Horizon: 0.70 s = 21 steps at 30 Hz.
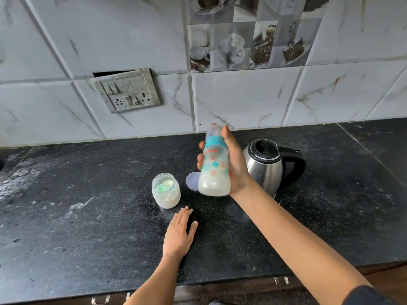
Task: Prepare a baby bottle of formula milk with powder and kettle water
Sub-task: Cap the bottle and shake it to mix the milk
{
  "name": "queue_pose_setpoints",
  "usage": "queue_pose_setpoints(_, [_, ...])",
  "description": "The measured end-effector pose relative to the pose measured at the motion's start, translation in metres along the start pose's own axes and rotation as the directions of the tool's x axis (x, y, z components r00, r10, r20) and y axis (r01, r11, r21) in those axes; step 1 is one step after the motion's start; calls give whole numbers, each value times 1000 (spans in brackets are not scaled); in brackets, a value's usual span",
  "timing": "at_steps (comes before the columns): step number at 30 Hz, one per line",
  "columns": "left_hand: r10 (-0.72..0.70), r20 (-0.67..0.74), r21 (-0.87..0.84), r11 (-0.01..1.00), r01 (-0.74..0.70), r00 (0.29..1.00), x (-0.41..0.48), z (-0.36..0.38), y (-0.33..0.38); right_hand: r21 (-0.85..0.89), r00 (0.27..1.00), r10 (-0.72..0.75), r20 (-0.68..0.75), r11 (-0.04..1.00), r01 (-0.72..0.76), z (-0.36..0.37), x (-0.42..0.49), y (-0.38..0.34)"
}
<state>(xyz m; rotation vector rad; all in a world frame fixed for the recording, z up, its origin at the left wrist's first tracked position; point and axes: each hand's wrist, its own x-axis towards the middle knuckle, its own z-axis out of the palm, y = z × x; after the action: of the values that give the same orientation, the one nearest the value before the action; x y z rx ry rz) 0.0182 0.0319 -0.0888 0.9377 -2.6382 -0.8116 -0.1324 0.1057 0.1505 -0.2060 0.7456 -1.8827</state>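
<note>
Lid (pixel 192 180) half hidden behind bottle (pixel 214 170) clasped by right grip (pixel 235 164); left grip (pixel 179 232) lies spread flat.

A baby bottle (pixel 214 172) with a teal collar, holding white milk in its lower part, is being gripped by the right hand (pixel 234 166) just left of the steel kettle (pixel 264 170). The left hand (pixel 179 233) is being rested flat on the black counter (pixel 88 216), near an open powder jar (pixel 166 192). A lilac lid (pixel 191 180) is being partly hidden by the bottle.
</note>
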Motion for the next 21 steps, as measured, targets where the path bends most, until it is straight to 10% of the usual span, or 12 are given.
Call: queue_pose_setpoints(21, [5,-8,8,1000,-5,1000,-1,3,-1,149,997,-34,-74,988,45,-6,3,-7])
